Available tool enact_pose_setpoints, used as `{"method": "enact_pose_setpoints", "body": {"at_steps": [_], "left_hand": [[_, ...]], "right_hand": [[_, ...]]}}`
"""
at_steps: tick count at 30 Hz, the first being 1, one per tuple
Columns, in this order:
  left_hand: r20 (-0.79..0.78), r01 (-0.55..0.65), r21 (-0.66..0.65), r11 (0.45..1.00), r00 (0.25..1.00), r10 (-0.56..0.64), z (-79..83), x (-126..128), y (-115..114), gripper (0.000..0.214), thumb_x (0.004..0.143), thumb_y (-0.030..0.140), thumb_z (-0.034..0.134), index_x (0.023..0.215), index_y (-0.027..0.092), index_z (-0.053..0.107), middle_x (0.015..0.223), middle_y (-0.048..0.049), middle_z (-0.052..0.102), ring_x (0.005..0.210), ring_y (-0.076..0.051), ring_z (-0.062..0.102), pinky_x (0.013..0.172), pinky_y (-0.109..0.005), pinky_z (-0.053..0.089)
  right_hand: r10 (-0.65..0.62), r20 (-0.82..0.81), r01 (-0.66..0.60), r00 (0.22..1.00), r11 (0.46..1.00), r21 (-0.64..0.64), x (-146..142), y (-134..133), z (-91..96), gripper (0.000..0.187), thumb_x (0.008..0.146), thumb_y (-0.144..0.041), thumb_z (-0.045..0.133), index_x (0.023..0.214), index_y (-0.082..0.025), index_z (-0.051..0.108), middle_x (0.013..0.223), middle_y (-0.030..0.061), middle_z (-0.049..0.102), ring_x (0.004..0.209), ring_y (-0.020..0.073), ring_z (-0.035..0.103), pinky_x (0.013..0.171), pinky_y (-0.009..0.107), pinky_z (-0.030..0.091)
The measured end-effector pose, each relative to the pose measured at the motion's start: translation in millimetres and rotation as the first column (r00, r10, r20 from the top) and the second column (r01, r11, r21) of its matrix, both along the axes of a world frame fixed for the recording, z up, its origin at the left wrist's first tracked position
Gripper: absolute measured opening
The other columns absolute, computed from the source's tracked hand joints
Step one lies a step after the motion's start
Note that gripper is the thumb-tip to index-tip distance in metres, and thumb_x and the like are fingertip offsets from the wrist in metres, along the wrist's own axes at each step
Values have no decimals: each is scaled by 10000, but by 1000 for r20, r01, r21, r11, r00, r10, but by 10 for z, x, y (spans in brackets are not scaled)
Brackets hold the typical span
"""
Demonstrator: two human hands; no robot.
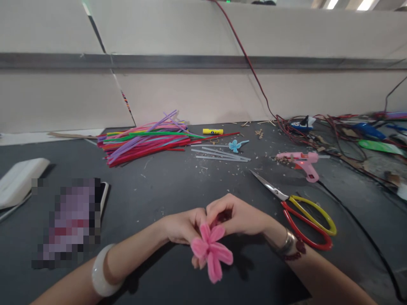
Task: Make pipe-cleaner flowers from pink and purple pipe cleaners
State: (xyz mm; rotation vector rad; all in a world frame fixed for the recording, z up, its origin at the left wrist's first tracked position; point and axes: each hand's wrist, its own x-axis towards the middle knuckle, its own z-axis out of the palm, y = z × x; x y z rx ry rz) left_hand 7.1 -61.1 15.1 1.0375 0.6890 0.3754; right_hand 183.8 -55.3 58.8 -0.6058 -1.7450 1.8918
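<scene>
My left hand [182,226] and my right hand [232,215] meet low in the middle of the dark tabletop, their fingers pinching the centre of a pink pipe-cleaner flower [211,250]. The flower has several looped petals hanging below my hands, and my fingers hide its middle. Just right of my right wrist lie scissors with red and yellow handles [294,212], blades pointing up and left. A pink hot glue gun [300,163] rests farther back.
A heap of multicoloured pipe cleaners [143,144], glue sticks [219,153], a small blue flower [235,145] and a yellow glue stick [213,131] lie behind. A phone [101,197] and white pad [19,182] sit left. Tangled wires [337,135] and a beige wall border the table.
</scene>
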Motion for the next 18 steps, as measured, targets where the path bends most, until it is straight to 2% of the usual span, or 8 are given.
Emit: {"method": "enact_pose_setpoints", "body": {"at_steps": [3, 5, 6, 8, 11, 14, 16, 18], "left_hand": [[21, 181, 0, 983, 983, -181, 146, 21, 53, 185, 478, 238, 796, 581, 123, 694, 515, -34, 654, 465, -167, 606, 468, -263, 509], [-38, 273, 44, 961, 962, -272, 237, 50, 75, 140, 581, 246, 740, 664, 136, 713, 568, -33, 673, 494, -142, 611, 523, -244, 513], [-75, 272, 94, 958, 961, -266, 270, 66, 81, 120, 610, 239, 717, 685, 145, 717, 576, -26, 675, 502, -132, 609, 528, -227, 506], [-162, 239, 222, 945, 965, -206, 303, 100, 85, 87, 646, 221, 681, 681, 151, 718, 576, -18, 673, 517, -123, 606, 531, -205, 488], [-237, 142, 414, 899, 971, -44, 291, 149, 89, 108, 662, 199, 644, 593, 140, 703, 523, -8, 656, 490, -123, 587, 494, -194, 450], [-224, 8, 493, 870, 967, 118, 265, 188, 114, 136, 663, 182, 616, 561, 138, 695, 527, -4, 661, 520, -141, 596, 501, -199, 439], [-197, -80, 458, 885, 962, 189, 254, 206, 142, 144, 671, 187, 605, 571, 135, 694, 547, -11, 668, 537, -141, 602, 523, -206, 448], [-156, -158, 381, 911, 960, 232, 243, 220, 170, 141, 677, 206, 617, 590, 123, 690, 542, -21, 661, 520, -125, 593, 539, -208, 459]], "right_hand": [[59, 237, -94, 970, 986, 138, 135, 105, 119, 109, 698, -213, 630, 781, -164, 681, 721, -4, 657, 632, 96, 580, 584, 187, 434], [4, 377, -117, 926, 954, 278, 207, 154, 187, 106, 720, -190, 593, 781, -161, 674, 702, -3, 661, 619, 102, 582, 575, 188, 423], [-46, 430, -124, 902, 925, 358, 225, 161, 215, 111, 725, -164, 573, 773, -162, 672, 690, -4, 661, 607, 101, 577, 569, 188, 413], [-170, 499, -131, 850, 849, 512, 207, 128, 252, 158, 722, -99, 530, 754, -168, 669, 665, -7, 655, 591, 99, 564, 565, 192, 387], [-366, 543, -138, 756, 721, 679, 59, -28, 275, 206, 703, -39, 475, 695, -162, 640, 637, 11, 639, 581, 114, 550, 557, 216, 354], [-517, 536, -193, 667, 576, 795, -105, -228, 273, 200, 657, -6, 457, 699, -138, 602, 682, 66, 638, 618, 170, 557, 561, 262, 354], [-611, 467, -99, 639, 537, 838, -140, -333, 254, 220, 665, 12, 444, 728, -141, 588, 693, 73, 637, 642, 186, 567, 582, 275, 377], [-692, 380, 109, 613, 551, 827, -101, -402, 206, 216, 725, -7, 430, 750, -163, 577, 702, 56, 642, 649, 174, 581, 593, 265, 403]]}}
